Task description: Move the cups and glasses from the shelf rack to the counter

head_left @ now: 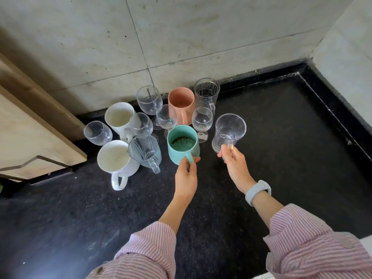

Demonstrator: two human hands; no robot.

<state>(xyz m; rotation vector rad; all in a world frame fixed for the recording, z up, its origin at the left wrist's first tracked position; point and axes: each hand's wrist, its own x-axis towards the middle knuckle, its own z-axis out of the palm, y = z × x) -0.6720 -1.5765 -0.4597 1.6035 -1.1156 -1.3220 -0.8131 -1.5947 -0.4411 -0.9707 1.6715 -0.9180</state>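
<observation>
Both hands are at the setting-down step: the left hand (186, 174) pinches the handle of the teal mug (182, 147) between thumb and fingers, and the right hand (233, 160) is closed around the handle of a clear glass mug (228, 132), which is tilted with its mouth leaning toward the camera. Whether either one already rests on the black counter (281, 148) I cannot tell — the teal mug looks at or very near the surface, the glass mug seemingly just above it. Taking the teal mug as landmark, the glass mug hangs to its right, a little apart. The next move, as I judge it, calls for bringing the glass mug upright, lowering both straight down and letting go of the handles without a sideways nudge. The crowd is what stands in the way: just behind the teal mug stand a pink mug (181, 103) and small stemmed glasses (202, 121), one close to its right rear; a ribbed glass jug (146, 153) sits just to its left, with two white mugs (114, 158) and more wine glasses beyond, all near the tiled wall (181, 37). The stemmed glasses look top-heavy and would tip easily. To the right of the glass mug the counter shows nothing on it — the safer side. No shelf rack is in view.
</observation>
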